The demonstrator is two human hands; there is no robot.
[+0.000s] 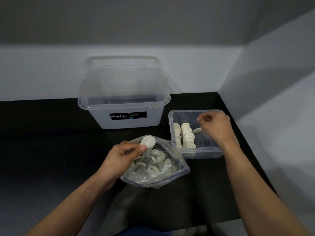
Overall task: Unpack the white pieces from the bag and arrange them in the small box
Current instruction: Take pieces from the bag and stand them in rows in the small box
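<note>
Here, from the head camera, the left hand (pixel 119 155) pinches one white piece (pixel 148 143) between thumb and fingers at the mouth of the clear zip bag (pixel 172 176), which holds many more. The right hand (pixel 216 126), fingers curled, holds another piece (pixel 197 130) inside the small clear box (pixel 201 153), beside two standing rows (pixel 185 135). A Megabox tub (pixel 124 106) stands behind on the black counter (pixel 51 142).

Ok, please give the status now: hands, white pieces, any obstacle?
Left hand grips one piece at bag. Right hand placing piece in small box. No obstacle.
</note>
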